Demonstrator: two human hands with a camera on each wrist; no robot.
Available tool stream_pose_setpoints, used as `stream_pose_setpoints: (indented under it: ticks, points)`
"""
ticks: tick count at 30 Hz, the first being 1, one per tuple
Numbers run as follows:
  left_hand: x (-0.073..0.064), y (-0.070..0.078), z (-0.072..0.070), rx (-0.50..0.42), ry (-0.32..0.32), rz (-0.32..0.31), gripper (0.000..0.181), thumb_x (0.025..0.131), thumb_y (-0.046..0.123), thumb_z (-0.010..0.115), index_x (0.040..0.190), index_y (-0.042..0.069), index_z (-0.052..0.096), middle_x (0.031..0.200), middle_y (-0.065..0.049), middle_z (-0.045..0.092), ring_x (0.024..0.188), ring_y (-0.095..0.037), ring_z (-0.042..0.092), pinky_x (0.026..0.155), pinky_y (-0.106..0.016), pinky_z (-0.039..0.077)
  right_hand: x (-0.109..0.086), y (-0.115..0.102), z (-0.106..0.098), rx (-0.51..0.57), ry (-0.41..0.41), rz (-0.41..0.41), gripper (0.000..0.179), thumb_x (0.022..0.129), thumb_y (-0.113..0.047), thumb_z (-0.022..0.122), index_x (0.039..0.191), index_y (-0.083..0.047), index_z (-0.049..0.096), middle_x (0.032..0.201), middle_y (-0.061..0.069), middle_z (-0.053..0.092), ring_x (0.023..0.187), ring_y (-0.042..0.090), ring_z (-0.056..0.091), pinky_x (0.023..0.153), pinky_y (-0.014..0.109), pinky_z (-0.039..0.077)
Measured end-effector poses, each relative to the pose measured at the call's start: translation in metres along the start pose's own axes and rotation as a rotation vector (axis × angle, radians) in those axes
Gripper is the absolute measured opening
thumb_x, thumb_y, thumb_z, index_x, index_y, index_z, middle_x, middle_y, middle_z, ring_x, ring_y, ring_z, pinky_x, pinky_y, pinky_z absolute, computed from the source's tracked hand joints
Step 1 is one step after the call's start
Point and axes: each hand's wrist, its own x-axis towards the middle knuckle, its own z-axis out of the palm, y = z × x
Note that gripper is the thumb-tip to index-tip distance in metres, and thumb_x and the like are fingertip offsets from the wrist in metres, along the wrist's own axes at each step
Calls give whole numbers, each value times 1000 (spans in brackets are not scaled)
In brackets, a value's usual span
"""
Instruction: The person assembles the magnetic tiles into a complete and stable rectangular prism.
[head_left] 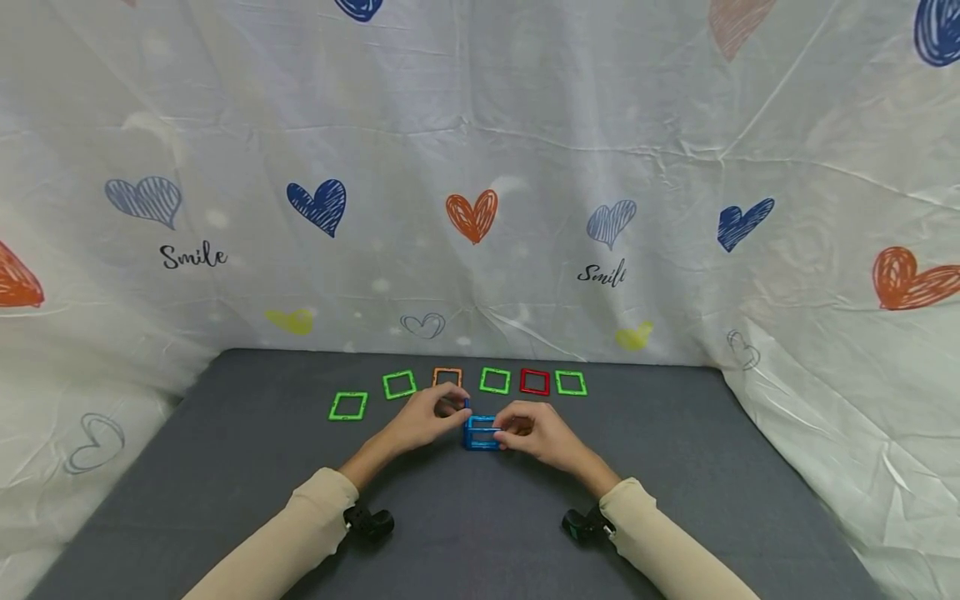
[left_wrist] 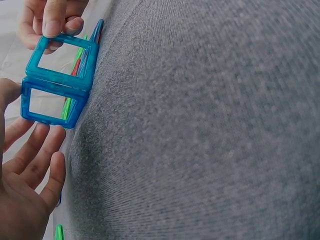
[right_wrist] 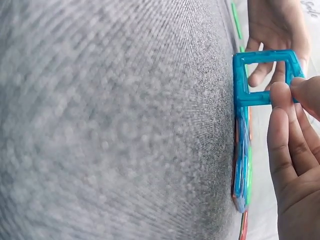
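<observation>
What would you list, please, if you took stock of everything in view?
Blue frames: several, blue, joined between the hands, exact count unclear
Green frames: four, green, loose row towards the table's back
Orange frame: one, orange, same row
Red frame: one, red, same row
Table: one, grey, beneath
Curtain: white, behind, printed with hearts and words
Wrist cameras: two, black, one per wrist
Sleeves: two, cream, forearms
Left hand: one, holding blue frames
Right hand: one, pinching blue frames
</observation>
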Motion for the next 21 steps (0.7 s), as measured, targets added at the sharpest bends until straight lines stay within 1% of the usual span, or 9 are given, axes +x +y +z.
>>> stream_pose_setpoints:
  ticks: [6,11,14,16,19,21]
  points:
    - [-1,0,0,-20,1,-5,31,101,19,68,124,-1,64,113,-6,67,98,-21,69,84,-39,55,0,-1,0,11,-3,-14,11,94,-6,75,104,-5,73,97,6,69,78,17,71,66,34,58]
    - [-1,1,-1,-18,-1,-23,32,100,21,69,125,0,64,112,-5,67,97,-20,69,83,-38,55,-4,-4,-7,28,-10,1,20,93,-6,77,111,1,71,103,11,70,82,22,71,69,34,58]
    - [-1,1,-1,-15,-3,-27,32,101,22,68,125,1,65,111,-5,67,97,-19,68,83,-38,55,-9,-4,-16,31,0,10,24,92,-6,77,114,3,70,106,15,70,84,25,71,70,35,58]
    - [-1,1,-1,-11,-3,-29,33,101,22,68,125,1,65,111,-4,67,97,-19,68,83,-37,55,-13,-2,-23,14,12,6,24,92,-6,77,114,3,70,107,16,69,83,26,70,69,36,58]
    - [-1,1,-1,-7,-5,-25,33,101,22,68,125,1,65,111,-4,67,97,-18,68,82,-36,55,-21,1,-36,-20,33,16,24,92,-6,77,113,3,70,105,12,70,83,24,70,68,35,57]
    - [-1,2,-1,-6,-6,-23,33,101,22,68,125,1,65,111,-4,66,96,-18,68,82,-35,54,-26,3,-45,-38,51,37,24,93,-7,77,113,3,70,103,8,70,82,23,70,67,34,57]
